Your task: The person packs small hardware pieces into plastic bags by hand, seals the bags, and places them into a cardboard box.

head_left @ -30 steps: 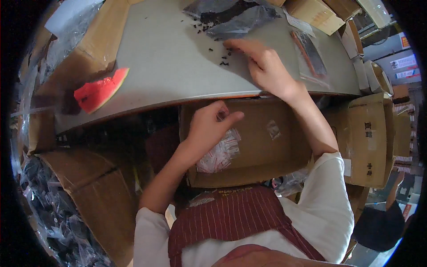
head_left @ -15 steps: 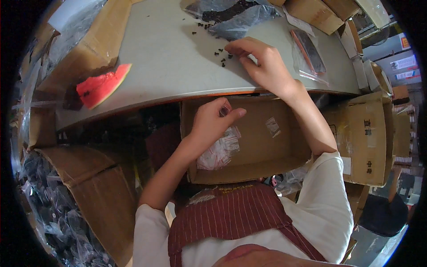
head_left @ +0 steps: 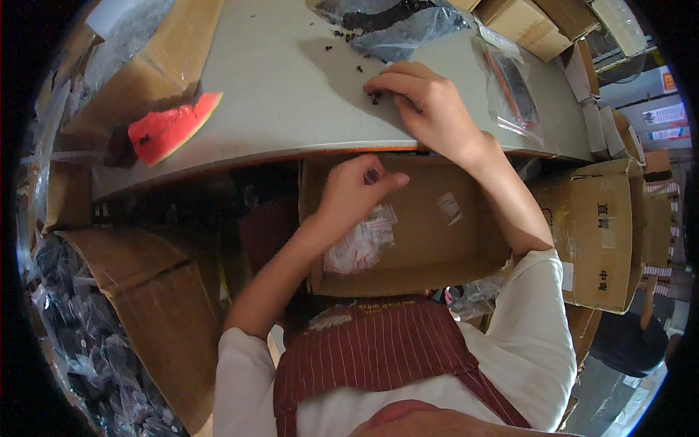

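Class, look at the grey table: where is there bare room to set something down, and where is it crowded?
Bare: the wide grey stretch of the table between the watermelon slice and the right hand. Crowded: the far edge around the plastic bag of dark bits, with loose bits scattered toward the hand, and the right end under the clear packet.

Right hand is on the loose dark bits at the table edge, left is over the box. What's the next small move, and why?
Probably sweep the small dark pieces under the right hand toward the table edge, since the left hand waits cupped just below it, over the open cardboard box of small clear bags.
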Demonstrator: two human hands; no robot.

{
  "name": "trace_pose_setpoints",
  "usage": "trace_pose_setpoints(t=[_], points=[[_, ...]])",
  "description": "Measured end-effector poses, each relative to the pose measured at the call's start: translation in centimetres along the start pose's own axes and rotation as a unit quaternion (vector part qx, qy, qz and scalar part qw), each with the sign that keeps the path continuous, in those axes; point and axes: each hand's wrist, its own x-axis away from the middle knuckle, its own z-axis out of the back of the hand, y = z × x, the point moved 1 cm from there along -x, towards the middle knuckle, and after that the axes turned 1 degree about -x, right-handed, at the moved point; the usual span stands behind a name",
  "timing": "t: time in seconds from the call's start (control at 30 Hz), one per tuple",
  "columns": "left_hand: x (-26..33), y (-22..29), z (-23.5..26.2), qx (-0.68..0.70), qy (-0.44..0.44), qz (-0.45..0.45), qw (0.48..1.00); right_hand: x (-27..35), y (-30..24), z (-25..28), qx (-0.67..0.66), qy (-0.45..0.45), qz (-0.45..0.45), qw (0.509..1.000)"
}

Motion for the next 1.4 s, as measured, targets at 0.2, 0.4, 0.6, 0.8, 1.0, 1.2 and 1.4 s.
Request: trace_pose_setpoints(t=[0.2,0.4,0.6,0.8,1.0,1.2,1.4], points=[[-0.7,-1.0,0.1,0.084,-0.008,0.071,0.994,0.4,-0.7,-0.3,0.001,-0.033,0.002,0.999],[-0.7,-1.6,-0.4,0.168,-0.017,0.047,0.985,2.8,-4.0,0.1,-0.112,-0.052,0.008,0.992],[0.8,-0.2,0.0,0.174,-0.077,0.074,0.979,5.1,-5.4,2.1,-0.168,-0.063,-0.044,0.983],[2.5,1.1,-0.8,0.138,-0.013,-0.091,0.986,7.4,-6.4,2.6,-0.257,-0.085,-0.085,0.959],[3.5,2.7,2.1,0.085,0.047,-0.049,0.994,8.7,-4.3,2.3,-0.2,-0.027,-0.102,0.974],[5.0,2.0,3.3,-0.009,0.087,-0.091,0.992,11.6,-3.1,-4.8,-0.063,-0.327,-0.088,0.939],[5.2,2.7,1.1,-0.05,0.056,0.027,0.997,14.9,-3.5,-8.3,0.008,-0.446,-0.083,0.891]])
